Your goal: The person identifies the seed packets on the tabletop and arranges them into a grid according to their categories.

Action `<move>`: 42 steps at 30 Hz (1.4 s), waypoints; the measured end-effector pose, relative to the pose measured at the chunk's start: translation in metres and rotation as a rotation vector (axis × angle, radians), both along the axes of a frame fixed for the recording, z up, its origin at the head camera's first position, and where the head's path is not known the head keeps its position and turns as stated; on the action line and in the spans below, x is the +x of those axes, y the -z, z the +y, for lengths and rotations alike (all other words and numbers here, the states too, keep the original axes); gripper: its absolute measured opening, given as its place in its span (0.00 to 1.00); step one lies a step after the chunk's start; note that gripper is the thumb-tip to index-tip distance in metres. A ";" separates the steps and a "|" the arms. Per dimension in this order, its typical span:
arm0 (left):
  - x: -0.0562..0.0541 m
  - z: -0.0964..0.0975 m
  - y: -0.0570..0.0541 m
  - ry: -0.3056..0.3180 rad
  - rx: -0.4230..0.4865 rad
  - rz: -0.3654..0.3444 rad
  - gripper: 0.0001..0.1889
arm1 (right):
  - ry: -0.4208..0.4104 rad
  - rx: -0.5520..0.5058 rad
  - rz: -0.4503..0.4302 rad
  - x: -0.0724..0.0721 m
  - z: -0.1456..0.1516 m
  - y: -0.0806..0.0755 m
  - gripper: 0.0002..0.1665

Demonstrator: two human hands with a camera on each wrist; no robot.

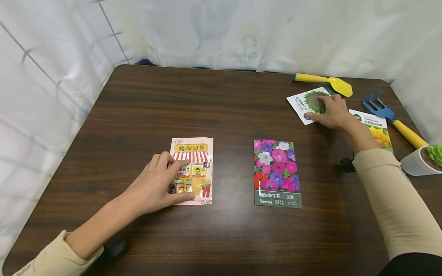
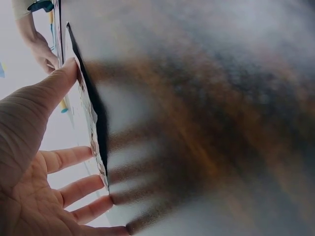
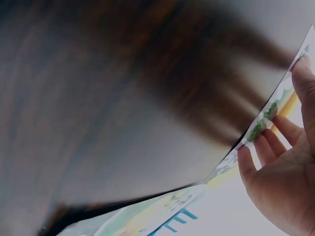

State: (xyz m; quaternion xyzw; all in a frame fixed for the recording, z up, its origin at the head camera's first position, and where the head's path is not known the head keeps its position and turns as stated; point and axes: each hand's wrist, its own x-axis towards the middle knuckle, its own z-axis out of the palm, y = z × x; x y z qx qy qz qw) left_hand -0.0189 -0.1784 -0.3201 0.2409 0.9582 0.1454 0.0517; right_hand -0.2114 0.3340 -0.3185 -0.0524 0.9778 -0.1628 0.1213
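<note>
A pink seed packet (image 1: 193,153) with a striped awning lies flat on the table. My left hand (image 1: 157,184) rests on its left part with fingers spread, the thumb low on its face. In the left wrist view the left fingertips (image 2: 101,184) meet the packet and the tabletop beside it. My right hand (image 1: 331,113) touches a white seed packet (image 1: 300,103) with a green-rimmed sunflower picture; this packet lies tilted at the back right. Thumb and fingers are set apart on its face. In the right wrist view the fingertips (image 3: 258,142) lie along it.
A petunia seed packet (image 1: 276,165) lies between the hands. At the right are a yellow-flower packet (image 1: 380,134) partly under my right forearm, a yellow trowel (image 1: 340,85), a blue hand rake (image 1: 383,111) and a white plant pot (image 1: 416,163). White curtains (image 1: 207,34) hang behind the dark wooden table (image 1: 193,99).
</note>
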 end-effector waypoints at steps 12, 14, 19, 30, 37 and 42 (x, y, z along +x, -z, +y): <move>0.000 -0.002 0.001 -0.018 -0.013 -0.005 0.43 | -0.092 -0.026 -0.049 -0.007 -0.029 -0.004 0.52; 0.000 -0.002 0.001 -0.015 -0.010 -0.002 0.43 | -0.108 -0.019 -0.056 -0.008 -0.034 -0.004 0.52; 0.000 -0.001 0.001 -0.003 0.004 0.008 0.43 | -0.139 -0.032 -0.068 -0.007 -0.048 -0.005 0.50; 0.000 -0.002 0.001 -0.014 0.002 -0.002 0.44 | -0.221 -0.058 -0.087 -0.011 -0.091 -0.010 0.48; -0.001 -0.001 0.002 -0.008 0.010 0.003 0.44 | -0.283 -0.054 -0.082 -0.015 -0.110 -0.008 0.47; -0.001 0.000 0.003 -0.004 0.005 0.009 0.44 | -0.330 -0.062 -0.083 -0.015 -0.125 -0.009 0.45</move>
